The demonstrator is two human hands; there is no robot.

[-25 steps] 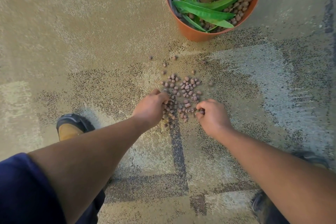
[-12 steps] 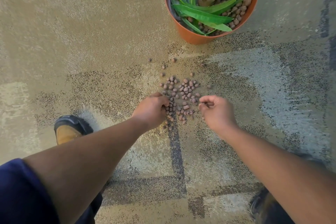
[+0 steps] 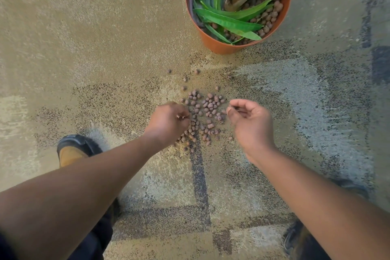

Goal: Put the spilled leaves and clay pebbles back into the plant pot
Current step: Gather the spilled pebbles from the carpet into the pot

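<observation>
Clay pebbles (image 3: 205,112) lie scattered on the carpet (image 3: 105,38), short of the plant pot (image 3: 219,45). They look light and rollable, best scooped. Left hand (image 3: 168,121) pinches some; right hand (image 3: 251,120) cups, contents unclear.

No readable text, label, brand, number or sign appears anywhere in view.

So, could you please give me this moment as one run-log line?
left hand: pinching clay pebbles | right hand: cupped, contents unclear | spilled pebbles: on carpet | plant pot: upright, leaves inside
</observation>
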